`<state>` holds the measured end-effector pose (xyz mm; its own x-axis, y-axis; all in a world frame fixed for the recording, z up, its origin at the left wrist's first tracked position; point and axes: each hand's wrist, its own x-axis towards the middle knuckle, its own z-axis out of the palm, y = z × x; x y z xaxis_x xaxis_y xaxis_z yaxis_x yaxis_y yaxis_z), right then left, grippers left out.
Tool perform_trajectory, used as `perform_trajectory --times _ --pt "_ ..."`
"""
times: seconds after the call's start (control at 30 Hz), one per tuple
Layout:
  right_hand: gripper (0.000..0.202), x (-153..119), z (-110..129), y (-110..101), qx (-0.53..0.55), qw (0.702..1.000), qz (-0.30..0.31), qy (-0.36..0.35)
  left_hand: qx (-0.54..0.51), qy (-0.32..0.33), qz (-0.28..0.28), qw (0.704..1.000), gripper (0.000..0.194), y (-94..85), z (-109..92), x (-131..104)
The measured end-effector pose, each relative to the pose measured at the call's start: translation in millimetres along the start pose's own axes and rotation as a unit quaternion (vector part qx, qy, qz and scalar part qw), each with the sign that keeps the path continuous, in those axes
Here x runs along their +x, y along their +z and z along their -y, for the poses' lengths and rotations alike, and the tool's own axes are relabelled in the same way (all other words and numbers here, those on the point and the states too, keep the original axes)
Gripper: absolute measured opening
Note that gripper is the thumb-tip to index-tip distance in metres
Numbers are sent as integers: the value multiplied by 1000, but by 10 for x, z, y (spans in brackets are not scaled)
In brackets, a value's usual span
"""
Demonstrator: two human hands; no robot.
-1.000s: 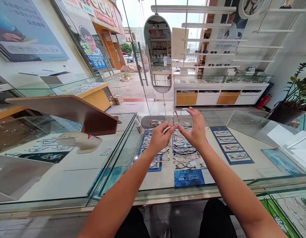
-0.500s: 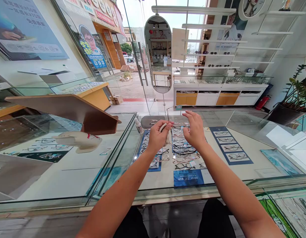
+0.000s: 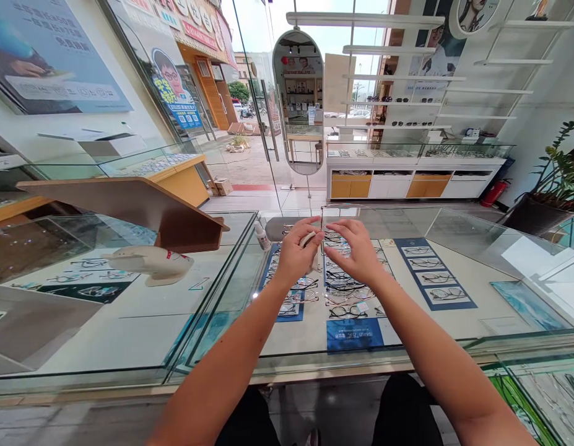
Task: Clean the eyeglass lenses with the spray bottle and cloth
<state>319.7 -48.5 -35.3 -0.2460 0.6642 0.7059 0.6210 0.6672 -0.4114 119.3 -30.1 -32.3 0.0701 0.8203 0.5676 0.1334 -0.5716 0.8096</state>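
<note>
My left hand [image 3: 293, 253] is closed above the glass counter, pinching what looks like a thin-rimmed pair of eyeglasses [image 3: 321, 217]. A dark, slim temple stands up from its fingertips; most of the frame is hidden or too fine to make out. Tucked in the same hand is a pale cloth [image 3: 308, 239], part of it hanging below. Close on the right, my right hand [image 3: 357, 253] has its fingers stretched toward the eyeglasses, thumb apart from them. Whether its fingertips touch the frame I cannot tell. Under both hands, rows of eyeglasses [image 3: 347, 311] lie in the display case.
A small white spray bottle [image 3: 262, 235] stands left of my hands, near a grey oval tray [image 3: 280, 228]. Farther left are a brown wooden stand [image 3: 166, 214] and a beige duck-like figure [image 3: 152, 263]. An oval mirror [image 3: 298, 102] rises beyond the counter.
My right hand has moved left and slightly down, closer to my left hand. The eyeglasses have shifted slightly right in my left hand, which keeps its hold.
</note>
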Motion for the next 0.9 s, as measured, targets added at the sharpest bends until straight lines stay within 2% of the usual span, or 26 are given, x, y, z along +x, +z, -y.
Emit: perform_trajectory --times 0.2,0.4,0.47,0.53,0.63,0.7,0.77,0.9 --pt "38 -30 -20 95 40 999 34 -7 -9 -7 39 999 24 5 2 -19" --pt "38 -47 -53 140 79 997 11 9 -49 -15 33 998 35 16 -22 -24" --pt "42 -39 -80 121 90 995 -11 29 -82 -39 -9 996 41 9 -12 -12" --pt "44 -27 -118 95 100 993 -37 55 -127 -85 -88 984 55 -17 24 22" --pt "46 -13 -170 70 119 987 -69 83 -199 -162 -206 944 94 -91 116 111" --pt "47 -8 -183 65 131 984 -78 90 -235 -197 -256 917 110 -154 187 180" --pt "47 -6 -177 63 137 983 -79 90 -261 -219 -293 893 111 -222 261 245" --pt "43 1 -148 52 136 984 -74 92 -290 -264 -346 852 99 -364 436 339"
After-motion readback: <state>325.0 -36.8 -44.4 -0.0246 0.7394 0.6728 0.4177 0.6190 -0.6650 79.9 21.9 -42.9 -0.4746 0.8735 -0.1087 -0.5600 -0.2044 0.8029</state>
